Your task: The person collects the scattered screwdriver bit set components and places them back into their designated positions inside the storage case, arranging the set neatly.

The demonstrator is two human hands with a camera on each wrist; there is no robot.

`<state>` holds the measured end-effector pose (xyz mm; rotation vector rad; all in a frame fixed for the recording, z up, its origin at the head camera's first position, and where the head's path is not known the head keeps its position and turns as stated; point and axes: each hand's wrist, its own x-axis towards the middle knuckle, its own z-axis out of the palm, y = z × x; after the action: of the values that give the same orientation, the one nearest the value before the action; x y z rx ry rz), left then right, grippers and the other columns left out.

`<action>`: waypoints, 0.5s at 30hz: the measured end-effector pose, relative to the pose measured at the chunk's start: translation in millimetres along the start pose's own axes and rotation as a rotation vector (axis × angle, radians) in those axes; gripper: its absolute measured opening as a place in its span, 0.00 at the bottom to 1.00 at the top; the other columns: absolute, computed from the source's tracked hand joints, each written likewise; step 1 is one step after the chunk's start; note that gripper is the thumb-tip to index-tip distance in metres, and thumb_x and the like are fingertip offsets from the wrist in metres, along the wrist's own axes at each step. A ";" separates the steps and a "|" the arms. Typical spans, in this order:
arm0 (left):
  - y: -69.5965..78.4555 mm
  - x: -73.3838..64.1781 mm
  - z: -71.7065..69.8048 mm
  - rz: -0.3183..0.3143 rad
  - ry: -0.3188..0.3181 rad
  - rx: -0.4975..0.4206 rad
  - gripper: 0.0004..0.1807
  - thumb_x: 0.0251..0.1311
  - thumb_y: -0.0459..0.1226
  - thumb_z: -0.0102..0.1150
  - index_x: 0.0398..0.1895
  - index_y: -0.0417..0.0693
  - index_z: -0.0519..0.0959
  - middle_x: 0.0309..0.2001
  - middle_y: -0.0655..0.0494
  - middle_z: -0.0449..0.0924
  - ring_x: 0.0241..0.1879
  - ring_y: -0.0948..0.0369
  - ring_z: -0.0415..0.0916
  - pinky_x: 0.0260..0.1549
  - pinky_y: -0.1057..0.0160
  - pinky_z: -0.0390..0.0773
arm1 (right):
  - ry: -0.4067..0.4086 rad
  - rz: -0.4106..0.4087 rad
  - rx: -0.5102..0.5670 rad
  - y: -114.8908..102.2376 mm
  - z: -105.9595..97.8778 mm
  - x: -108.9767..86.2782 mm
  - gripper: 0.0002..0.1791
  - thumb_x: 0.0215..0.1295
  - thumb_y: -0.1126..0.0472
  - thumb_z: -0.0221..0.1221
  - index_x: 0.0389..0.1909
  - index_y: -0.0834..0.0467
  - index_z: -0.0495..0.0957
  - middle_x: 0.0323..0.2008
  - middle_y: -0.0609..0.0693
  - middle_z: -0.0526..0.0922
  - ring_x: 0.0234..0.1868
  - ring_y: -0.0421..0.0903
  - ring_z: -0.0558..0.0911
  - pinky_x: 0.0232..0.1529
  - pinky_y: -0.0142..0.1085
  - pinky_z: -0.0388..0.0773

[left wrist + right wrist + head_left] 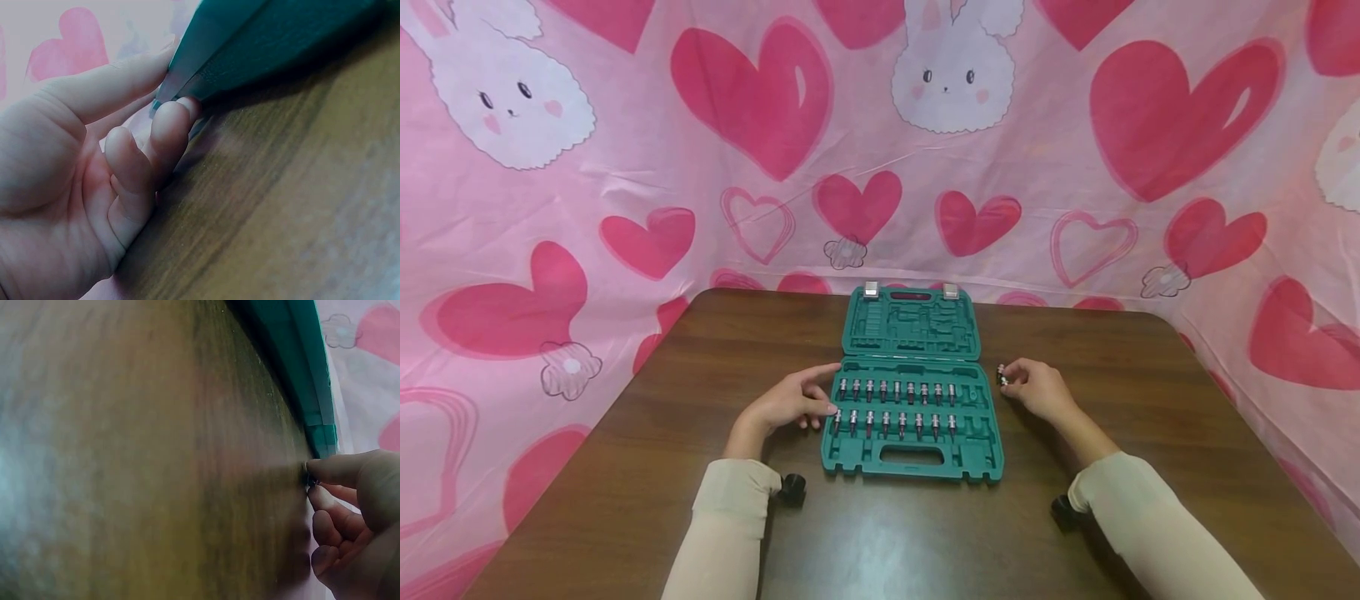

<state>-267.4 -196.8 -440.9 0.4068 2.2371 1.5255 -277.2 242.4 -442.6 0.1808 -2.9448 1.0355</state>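
Note:
A green plastic case (912,477) lies open on the table, its lid folded back. Two rows of silver bit sockets (911,392) stand in its lower half. At the case's left side is my left hand (790,403), the thumb laid on the rim and the other fingers curled against the side; the left wrist view shows this hand (75,169) holding the case edge (206,56). Off the right side, my right hand (1037,389) pinches a small dark and silver metal piece (1002,375), low over the table and mostly covered by the fingertips (320,499).
The brown wooden table (880,542) extends around the case. Pink cloth (880,150) with hearts and rabbits hangs behind and at both sides. The upright lid (910,321) has two metal latches. Dark wrist cameras (792,490) sit at both cuffs.

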 end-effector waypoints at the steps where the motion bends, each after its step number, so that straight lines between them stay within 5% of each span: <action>1: -0.2 0.1 0.1 0.001 0.000 0.001 0.40 0.59 0.38 0.67 0.74 0.55 0.61 0.34 0.46 0.83 0.24 0.53 0.77 0.23 0.60 0.76 | 0.002 0.000 -0.004 0.2 0.0 0.2 0.11 0.60 0.62 0.65 0.43 0.61 0.80 0.27 0.51 0.76 0.30 0.50 0.73 0.29 0.39 0.71; 15: -1.9 2.1 0.1 -0.001 -0.001 0.001 0.40 0.59 0.37 0.67 0.74 0.55 0.61 0.34 0.46 0.83 0.24 0.53 0.77 0.23 0.60 0.76 | 0.037 0.027 -0.083 -4.5 -2.2 -5.3 0.10 0.59 0.63 0.65 0.39 0.62 0.78 0.27 0.52 0.77 0.31 0.51 0.75 0.34 0.43 0.71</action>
<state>-269.2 -196.5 -443.1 0.4066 2.2370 1.5237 -271.5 240.8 -438.3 0.1190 -2.9581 0.9070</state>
